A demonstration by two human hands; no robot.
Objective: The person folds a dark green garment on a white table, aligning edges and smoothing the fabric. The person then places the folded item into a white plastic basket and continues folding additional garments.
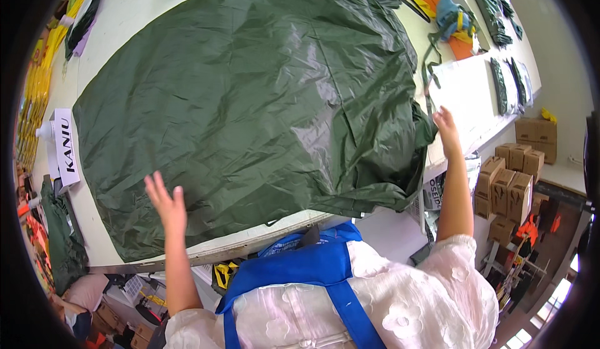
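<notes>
A large dark green sheet of shiny, thin fabric (237,99) lies spread over the white table (219,244), smooth at the left and bunched into folds at the right. Over its near left part is my left hand (167,206), its fingers spread and nothing in them. Whether that hand touches the fabric is hard to tell. My right hand (446,130) is just beyond the gathered right edge, fingers apart and raised, with nothing visible in them. A narrow green strap (431,58) trails along the table just past the right hand.
A white box-shaped stand (64,146) and bottle (45,131) stand left of the fabric. Folded dark green packets (500,86) lie at the far right, near an orange box (465,48) with blue and yellow material. Brown cartons (509,189) are stacked beyond the table's right edge.
</notes>
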